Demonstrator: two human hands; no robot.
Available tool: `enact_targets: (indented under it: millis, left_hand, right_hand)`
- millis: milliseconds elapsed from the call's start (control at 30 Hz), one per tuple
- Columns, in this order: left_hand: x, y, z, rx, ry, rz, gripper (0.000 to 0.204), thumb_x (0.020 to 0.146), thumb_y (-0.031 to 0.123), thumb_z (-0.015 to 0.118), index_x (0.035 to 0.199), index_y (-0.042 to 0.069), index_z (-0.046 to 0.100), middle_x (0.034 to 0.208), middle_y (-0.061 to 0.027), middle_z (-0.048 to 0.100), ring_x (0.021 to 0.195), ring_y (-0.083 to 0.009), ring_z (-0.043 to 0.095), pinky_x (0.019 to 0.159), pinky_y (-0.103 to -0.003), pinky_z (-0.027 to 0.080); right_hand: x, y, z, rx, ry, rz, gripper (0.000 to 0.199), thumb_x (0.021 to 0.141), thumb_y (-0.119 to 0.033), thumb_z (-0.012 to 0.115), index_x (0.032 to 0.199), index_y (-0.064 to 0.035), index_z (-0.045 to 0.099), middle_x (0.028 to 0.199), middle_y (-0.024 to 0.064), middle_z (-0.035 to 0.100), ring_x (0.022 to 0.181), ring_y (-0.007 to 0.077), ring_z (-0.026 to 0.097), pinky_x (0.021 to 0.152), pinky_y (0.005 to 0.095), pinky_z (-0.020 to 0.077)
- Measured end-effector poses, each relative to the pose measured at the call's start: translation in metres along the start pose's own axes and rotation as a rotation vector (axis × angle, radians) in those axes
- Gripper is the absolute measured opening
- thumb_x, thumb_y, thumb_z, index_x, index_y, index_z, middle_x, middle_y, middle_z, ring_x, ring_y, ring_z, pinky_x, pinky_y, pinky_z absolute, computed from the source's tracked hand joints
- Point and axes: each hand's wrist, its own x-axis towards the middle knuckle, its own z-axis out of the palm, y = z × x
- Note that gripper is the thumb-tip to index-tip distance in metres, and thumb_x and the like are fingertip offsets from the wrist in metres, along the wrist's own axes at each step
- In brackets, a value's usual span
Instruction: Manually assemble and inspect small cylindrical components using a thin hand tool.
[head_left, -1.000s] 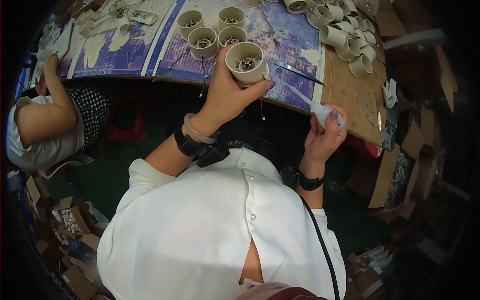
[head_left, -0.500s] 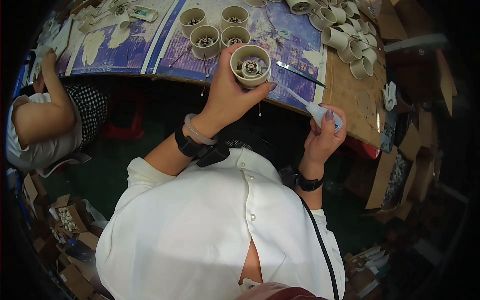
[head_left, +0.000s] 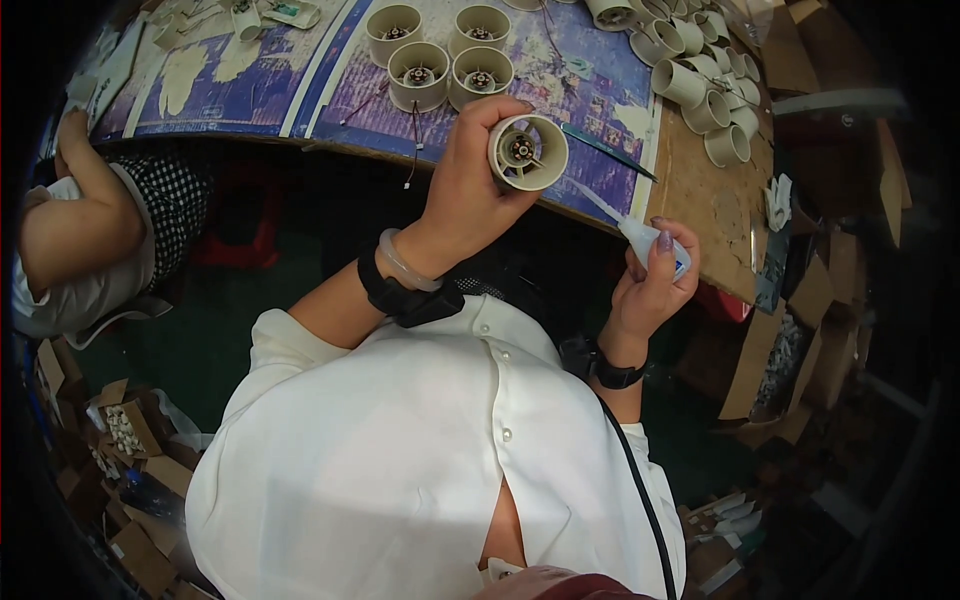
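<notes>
My left hand (head_left: 472, 195) is closed round a cream cylindrical fan housing (head_left: 524, 150), tilted so its open end faces up toward me. A round hub with a dark ringed core and spokes shows inside. In my right hand (head_left: 652, 285) is a white squeeze bottle (head_left: 640, 238) with a long thin nozzle. The nozzle points up and left, its tip close to the housing's lower right side but apart from it. Beyond my left hand, several similar fan housings (head_left: 418, 96) stand upright on the table, one trailing a thin wire with a small white connector.
Tweezers (head_left: 612, 152) lie on the blue-purple table covering (head_left: 350, 110), right of my left hand. A heap of cream housings (head_left: 704, 112) fills the back right on brown board (head_left: 705, 215). Another person (head_left: 85, 235) sits at the left. Open cartons (head_left: 785, 365) stand at right.
The housing has shifted right and toward me and been turned in my left hand. Its dangling wire no longer shows. The nozzle tip, earlier at the housing's edge, is now apart from it.
</notes>
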Motion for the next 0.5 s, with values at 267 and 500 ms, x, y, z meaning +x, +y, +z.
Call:
enact_targets:
  millis: [267, 500]
  left_hand:
    - [-0.0034, -0.006, 0.0031, -0.058, -0.011, -0.057, 0.064, 0.076, 0.004, 0.08, 0.125, 0.002, 0.04, 0.127, -0.0147, 0.052, 0.115, -0.0224, 0.056, 0.097, -0.032, 0.047]
    - [-0.0047, -0.0099, 0.0038, -0.086, -0.014, -0.054, 0.066, 0.076, 0.003, 0.08, 0.126, 0.002, 0.038, 0.128, -0.0157, 0.051, 0.117, -0.0226, 0.056, 0.097, -0.032, 0.047]
  right_hand:
    - [0.0003, -0.0035, 0.0034, 0.021, -0.016, 0.037, 0.017, 0.093, -0.014, 0.058, 0.101, 0.0018, 0.057, 0.076, 0.0047, 0.055, 0.051, 0.0038, 0.038, 0.046, 0.0191, 0.0266]
    - [-0.0003, -0.0062, 0.0054, -0.139, 0.014, -0.081, 0.018, 0.093, -0.015, 0.059, 0.099, 0.0013, 0.056, 0.08, 0.0056, 0.056, 0.051, 0.0036, 0.039, 0.046, 0.0187, 0.0272]
